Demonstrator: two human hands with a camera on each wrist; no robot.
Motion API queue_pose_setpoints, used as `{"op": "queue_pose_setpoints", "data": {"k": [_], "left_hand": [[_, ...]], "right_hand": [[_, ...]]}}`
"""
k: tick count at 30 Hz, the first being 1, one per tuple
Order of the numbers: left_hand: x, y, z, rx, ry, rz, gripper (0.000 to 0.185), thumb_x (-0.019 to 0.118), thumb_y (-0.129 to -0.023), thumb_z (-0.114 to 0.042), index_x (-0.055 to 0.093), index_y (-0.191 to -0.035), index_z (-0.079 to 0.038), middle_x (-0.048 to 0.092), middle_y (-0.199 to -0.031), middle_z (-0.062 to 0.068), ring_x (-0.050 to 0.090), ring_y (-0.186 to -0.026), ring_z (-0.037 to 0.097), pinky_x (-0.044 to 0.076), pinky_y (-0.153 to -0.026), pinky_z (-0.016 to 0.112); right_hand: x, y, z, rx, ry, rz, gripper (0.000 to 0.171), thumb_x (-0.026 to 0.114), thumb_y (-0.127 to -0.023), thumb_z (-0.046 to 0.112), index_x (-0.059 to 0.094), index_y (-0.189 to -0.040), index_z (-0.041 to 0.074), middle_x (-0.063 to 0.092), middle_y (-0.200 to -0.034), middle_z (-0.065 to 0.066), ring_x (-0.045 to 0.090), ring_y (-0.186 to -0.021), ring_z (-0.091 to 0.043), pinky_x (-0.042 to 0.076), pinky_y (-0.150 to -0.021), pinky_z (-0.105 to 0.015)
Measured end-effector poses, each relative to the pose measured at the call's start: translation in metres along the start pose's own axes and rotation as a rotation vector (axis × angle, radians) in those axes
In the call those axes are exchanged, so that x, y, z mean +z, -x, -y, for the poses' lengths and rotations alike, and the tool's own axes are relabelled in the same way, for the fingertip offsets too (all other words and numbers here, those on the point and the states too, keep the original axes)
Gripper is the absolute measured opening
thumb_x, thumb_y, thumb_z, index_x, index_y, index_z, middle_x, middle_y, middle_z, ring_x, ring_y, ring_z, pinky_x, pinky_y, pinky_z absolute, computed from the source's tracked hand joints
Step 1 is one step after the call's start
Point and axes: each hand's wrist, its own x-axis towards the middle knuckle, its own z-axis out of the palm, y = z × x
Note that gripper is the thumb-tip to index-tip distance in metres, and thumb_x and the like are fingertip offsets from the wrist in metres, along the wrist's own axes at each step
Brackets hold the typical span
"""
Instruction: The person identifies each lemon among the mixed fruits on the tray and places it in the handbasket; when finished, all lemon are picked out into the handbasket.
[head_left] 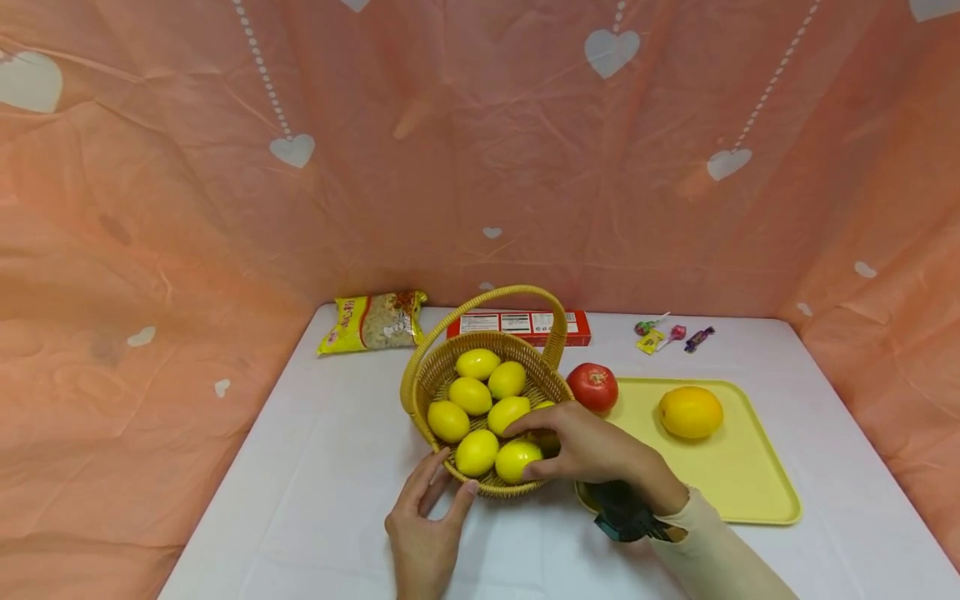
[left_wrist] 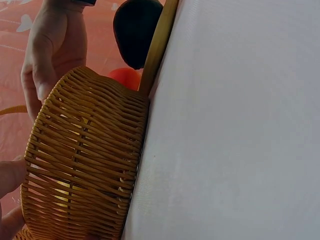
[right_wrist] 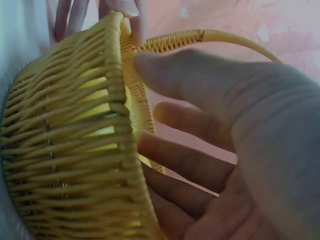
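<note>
Head view: my right hand [head_left: 592,450] reaches left over the near rim of the basket [head_left: 420,379], fingers curled round a lemon [head_left: 516,460] — its long axis left-right. My left hand [head_left: 427,521] touches the basket's near wall, fingers spread.

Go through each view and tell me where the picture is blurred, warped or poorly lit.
Head view: even soft light, sharp on the basket and lemons, with the backdrop bowed by a wide lens. Left wrist view: the weave is crisp, the white table nearly washed out, a dark rounded shape at the top unreadable. Right wrist view: the right hand fills the frame, soft and out of focus.
</note>
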Motion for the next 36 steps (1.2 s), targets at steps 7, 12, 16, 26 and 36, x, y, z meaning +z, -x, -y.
{"op": "queue_pose_setpoints", "data": {"k": [7,12,16,26,36], "left_hand": [[0.001,0.000,-0.002,-0.015,0.001,0.014,0.056,0.094,-0.087,-0.008,0.074,-0.140,-0.010,0.067,-0.149,0.016,0.076,-0.122,0.040,0.067,-0.096,0.039],[-0.001,-0.001,-0.004,-0.003,-0.040,0.014,0.054,0.093,-0.088,-0.008,0.075,-0.139,-0.011,0.068,-0.147,0.013,0.077,-0.121,0.032,0.066,-0.100,0.034],[-0.014,-0.009,-0.008,0.097,-0.096,-0.056,0.040,0.090,-0.090,-0.001,0.081,-0.127,-0.008,0.076,-0.137,0.010,0.075,-0.119,0.013,0.060,-0.105,0.019],[-0.097,-0.109,-0.088,0.671,-0.366,-0.151,0.028,0.082,-0.090,0.002,0.084,-0.117,-0.003,0.081,-0.123,0.018,0.066,-0.123,-0.007,0.048,-0.114,0.010],[-0.120,-0.183,-0.209,0.975,-0.482,-0.325,0.048,0.066,-0.098,-0.036,0.079,-0.127,-0.001,0.077,-0.121,0.027,0.069,-0.114,0.052,0.056,-0.111,0.032]], "right_hand": [[-0.011,0.014,-0.012,-0.011,-0.038,-0.143,0.046,0.088,-0.095,0.033,0.077,-0.136,0.015,0.079,-0.133,-0.003,0.074,-0.114,-0.023,0.066,-0.103,-0.050],[-0.021,0.024,-0.020,-0.040,-0.036,-0.246,0.042,0.088,-0.096,0.028,0.078,-0.134,0.013,0.080,-0.128,-0.003,0.074,-0.113,-0.026,0.065,-0.103,-0.049],[-0.034,0.035,-0.022,-0.012,-0.025,-0.328,0.038,0.087,-0.097,0.025,0.079,-0.133,0.017,0.080,-0.129,-0.003,0.075,-0.120,-0.029,0.064,-0.107,-0.053],[-0.093,0.073,-0.017,-0.050,0.243,-0.721,0.043,0.090,-0.088,0.005,0.081,-0.129,0.016,0.082,-0.122,-0.003,0.071,-0.112,-0.002,0.049,-0.098,-0.002],[-0.155,0.079,0.015,-0.116,0.513,-1.037,0.068,0.074,-0.099,0.053,0.068,-0.148,0.006,0.066,-0.151,-0.020,0.060,-0.141,-0.046,0.042,-0.130,-0.029]]}}
